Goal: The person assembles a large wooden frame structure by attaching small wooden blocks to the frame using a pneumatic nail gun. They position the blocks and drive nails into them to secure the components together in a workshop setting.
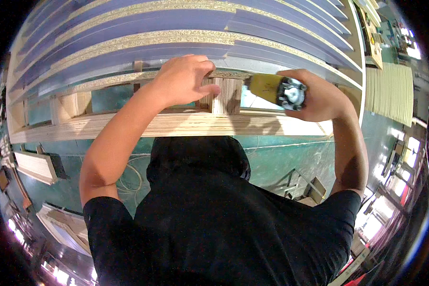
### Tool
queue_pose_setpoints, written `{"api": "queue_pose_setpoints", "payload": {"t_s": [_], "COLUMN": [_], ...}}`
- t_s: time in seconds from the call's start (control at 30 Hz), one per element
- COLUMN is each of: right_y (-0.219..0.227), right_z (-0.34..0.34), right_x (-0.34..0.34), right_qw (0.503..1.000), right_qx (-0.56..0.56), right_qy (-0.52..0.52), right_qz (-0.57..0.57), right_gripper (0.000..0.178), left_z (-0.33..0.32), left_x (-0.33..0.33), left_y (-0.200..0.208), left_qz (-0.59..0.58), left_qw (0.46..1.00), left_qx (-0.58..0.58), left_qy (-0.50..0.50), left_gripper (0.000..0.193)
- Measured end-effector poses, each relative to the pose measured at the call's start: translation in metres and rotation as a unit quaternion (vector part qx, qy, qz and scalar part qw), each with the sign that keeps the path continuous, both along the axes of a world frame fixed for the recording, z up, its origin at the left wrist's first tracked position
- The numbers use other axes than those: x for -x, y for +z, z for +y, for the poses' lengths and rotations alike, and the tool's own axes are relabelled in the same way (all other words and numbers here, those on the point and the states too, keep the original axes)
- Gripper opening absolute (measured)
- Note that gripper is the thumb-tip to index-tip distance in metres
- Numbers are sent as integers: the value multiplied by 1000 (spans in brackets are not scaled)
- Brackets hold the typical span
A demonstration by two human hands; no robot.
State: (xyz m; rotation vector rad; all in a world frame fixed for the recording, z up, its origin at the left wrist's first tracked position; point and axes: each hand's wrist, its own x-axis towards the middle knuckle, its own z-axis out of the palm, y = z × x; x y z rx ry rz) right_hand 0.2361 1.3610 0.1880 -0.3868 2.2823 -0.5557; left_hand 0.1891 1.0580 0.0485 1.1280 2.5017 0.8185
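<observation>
Green floor [295,155]; thin looped cord [141,177]; pale wooden piece [35,167], left

Arms [124,126] bent, hands [186,78] apart; right hand [319,95] gripping

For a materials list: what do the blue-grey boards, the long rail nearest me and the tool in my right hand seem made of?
Boards: probably chipboard, given the speckled edges; smooth bluish faces suggest a film or laminate.
Rail: likely bare plywood, pale with fine lengthwise lines.
Tool: yellow plastic or painted metal; its silvery end looks metallic, though blur leaves both open.
</observation>
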Motion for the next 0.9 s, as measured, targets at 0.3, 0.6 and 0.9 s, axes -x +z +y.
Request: {"api": "queue_pose_setpoints", "payload": {"t_s": [0.3, 0.6, 0.9], "right_y": [-10, -19, -11], "right_z": [-35, -45, -50], "right_x": [22, 27, 34], "right_qw": [994, 995, 997], "right_qx": [31, 85, 18], "right_qy": [-34, 27, 60], "right_qz": [-96, -33, -44], "right_gripper": [71, 64, 77], "left_z": [4, 5, -1], "left_x": [1, 7, 2], "left_y": [1, 6, -2], "left_qz": [-58, -62, -40], "left_qw": [998, 997, 999], "left_qx": [1, 35, 10], "left_qy": [24, 12, 6], "left_gripper": [47, 37, 36]}}
